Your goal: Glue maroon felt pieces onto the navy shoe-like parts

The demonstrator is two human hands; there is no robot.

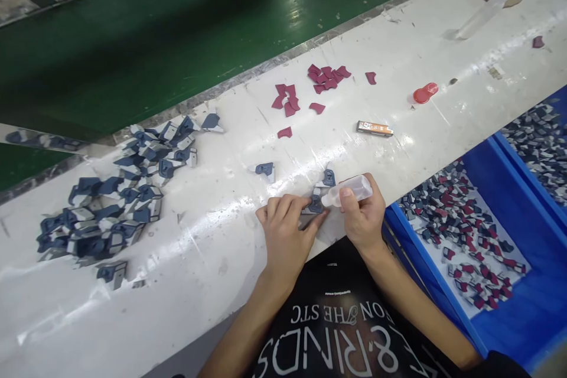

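My left hand (286, 230) pinches a small blue-and-grey part (315, 204) between thumb and fingers at the table's near edge. In my right hand (364, 215) is a clear squeeze bottle (357, 188), tilted with its nozzle at that part. Just behind it stands another blue-and-grey part (328, 178), and one more (264, 170) lies to the left. Dark red flat pieces (328, 78) are scattered toward the far side of the white table (212, 189). A large pile of blue-and-grey parts (142, 195) covers the table at the left.
An orange-labelled small box (374, 129), a red cap (426, 93) and a larger clear bottle with a red end (485, 13) lie to the right. Blue bins (531, 283) holding many parts stand at the lower right. A green surface (177, 29) runs beyond the table.
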